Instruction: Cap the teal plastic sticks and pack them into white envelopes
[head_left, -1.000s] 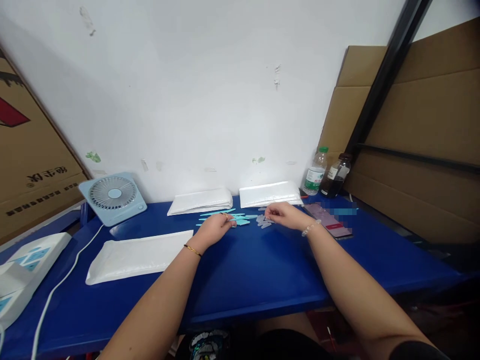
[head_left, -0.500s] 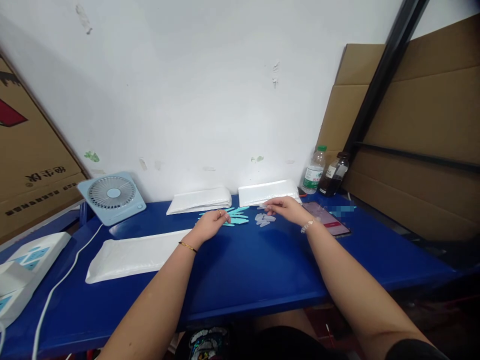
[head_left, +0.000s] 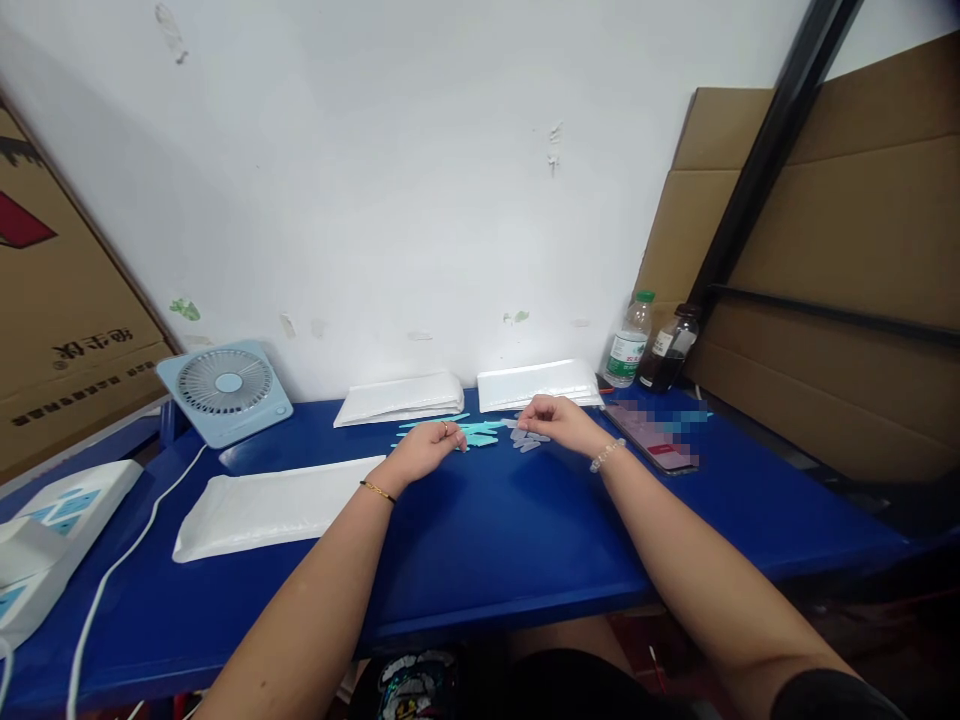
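My left hand [head_left: 429, 450] is closed in a pinch over a spread of thin teal sticks [head_left: 480, 440] on the blue table. One teal stick appears to run from its fingertips toward the right. My right hand [head_left: 561, 424] is also pinched, with a small translucent sleeve [head_left: 510, 423] at its fingertips, close to that stick's end. Whether sleeve and stick touch I cannot tell. Below the right fingers lies a little pile of similar translucent sleeves [head_left: 529, 440]. Both hands partly cover the pieces beneath them.
White padded envelopes lie at the left [head_left: 277, 510], back middle [head_left: 401, 398] and back right [head_left: 532, 386]. A blue fan [head_left: 229, 385], a power strip [head_left: 67, 530], a phone [head_left: 652, 437], a water bottle [head_left: 628, 345] and a dark bottle [head_left: 667, 350] stand around the blue table [head_left: 510, 540].
My right hand has moved left, bringing the translucent sleeve close to the end of the teal stick. My left hand has stayed nearly in place.
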